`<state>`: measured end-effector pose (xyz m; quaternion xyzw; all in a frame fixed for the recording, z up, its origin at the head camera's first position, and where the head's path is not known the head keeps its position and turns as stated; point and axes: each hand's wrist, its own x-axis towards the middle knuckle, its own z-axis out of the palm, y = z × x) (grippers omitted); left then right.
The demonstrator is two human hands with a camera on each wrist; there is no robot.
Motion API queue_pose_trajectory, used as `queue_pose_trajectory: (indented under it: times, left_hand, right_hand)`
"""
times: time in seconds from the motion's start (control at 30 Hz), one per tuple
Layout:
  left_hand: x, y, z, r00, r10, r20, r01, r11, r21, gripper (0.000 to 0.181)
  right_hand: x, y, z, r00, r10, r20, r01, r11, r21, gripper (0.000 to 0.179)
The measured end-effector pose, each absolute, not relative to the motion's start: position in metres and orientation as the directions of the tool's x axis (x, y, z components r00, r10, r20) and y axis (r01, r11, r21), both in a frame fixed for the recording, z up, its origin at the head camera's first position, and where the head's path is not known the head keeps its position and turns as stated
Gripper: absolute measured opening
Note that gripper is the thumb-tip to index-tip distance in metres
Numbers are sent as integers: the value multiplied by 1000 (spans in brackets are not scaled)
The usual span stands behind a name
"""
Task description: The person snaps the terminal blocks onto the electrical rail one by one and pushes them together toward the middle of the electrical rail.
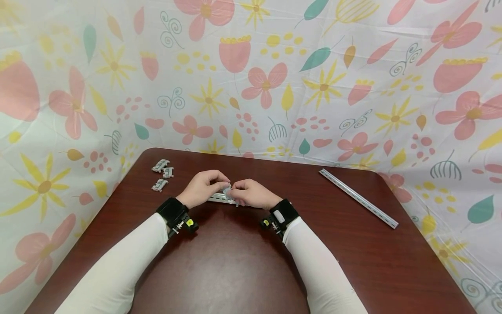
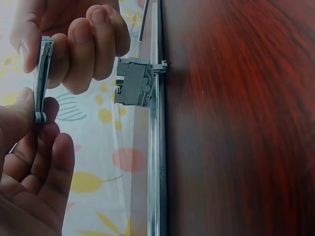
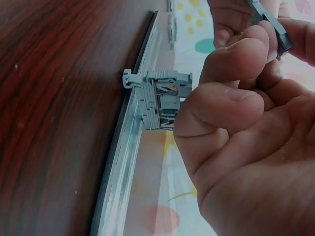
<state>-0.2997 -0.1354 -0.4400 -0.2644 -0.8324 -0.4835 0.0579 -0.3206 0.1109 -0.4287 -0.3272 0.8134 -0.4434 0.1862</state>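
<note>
Both hands meet over a slotted metal DIN rail [image 1: 218, 198] on the table. My left hand [image 1: 201, 188] pinches one end of a slim grey terminal block [image 2: 43, 78] between thumb and fingers. The other end of that block is pinched by my right hand [image 1: 256, 194], its remaining fingers curled. In the left wrist view the block is seen edge-on, held apart from the rail. Grey terminal blocks [image 3: 162, 101] sit clipped on the rail just below the hands, one end jutting past the rail's near edge. In the head view the fingers partly hide them.
Three loose grey terminal blocks [image 1: 159, 185] lie at the table's left rear. A second slotted rail [image 1: 358, 198] lies slantwise on the right. The dark red-brown table [image 1: 219, 270] ends at the back against a flower-patterned cloth [image 1: 251, 109].
</note>
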Motion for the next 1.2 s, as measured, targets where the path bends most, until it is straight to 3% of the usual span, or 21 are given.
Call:
queue_pose_trajectory:
  times: [0.33,0.53,0.9,1.2]
  left_hand:
    - [-300,-132,-441,-848,413,333,491,376,786,9]
    - [-300,-134,-443,-885,408,226,416,470,779,30]
    - [-308,-135,-454,-852,493,174,502,679,536,35]
    - [-303,-133,-450,-848,519,109,505,728,464,43]
  right_hand:
    - [-320,109,-428,-712,-701,-52,-328,396,-858,32]
    - [-320,111,-427,-735,-678,-26,-346,407,-845,33]
    - [-322,118,-425,-822,-568,37,-368,480,-796,37]
    - [-324,122,-425,-876,-473,92,-396,598,-697,44]
